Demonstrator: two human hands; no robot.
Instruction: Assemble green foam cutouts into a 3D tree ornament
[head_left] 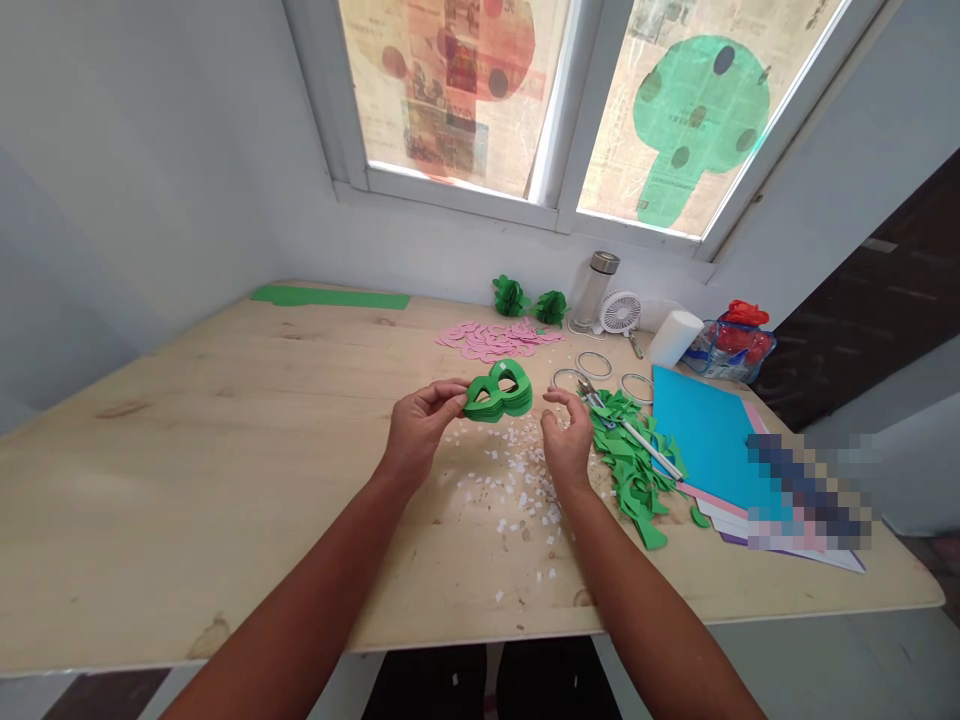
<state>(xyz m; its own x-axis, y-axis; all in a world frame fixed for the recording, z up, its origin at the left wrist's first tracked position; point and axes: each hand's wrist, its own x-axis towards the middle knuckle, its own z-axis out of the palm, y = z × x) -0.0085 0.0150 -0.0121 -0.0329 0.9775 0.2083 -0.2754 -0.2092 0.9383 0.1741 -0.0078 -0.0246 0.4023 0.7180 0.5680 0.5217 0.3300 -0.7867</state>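
Note:
My left hand (421, 425) pinches the left end of a stack of green paper cutouts (516, 401) between thumb and fingers, holding it over the table. The layered stack has a curved outline and two holes; a small pale patch shows on its top. Just right of it is my right hand (570, 440), fingers bent and a gap between thumb and forefinger, with nothing visible in them. Small white paper bits (517, 470) lie scattered beneath both hands. Beside my right hand is a heap of green paper scraps (634, 470), with a craft knife (592, 392) and a white pen-like stick (651, 447) on it.
Pink paper cutouts (491, 340) and two green paper balls (510, 296) lie toward the wall. A bottle (595, 290), small fan (621, 313), white roll (675, 338) and several tape rings (594, 365) stand behind. Blue paper (697, 430) tops sheets at right; a green strip (337, 297) lies back left.

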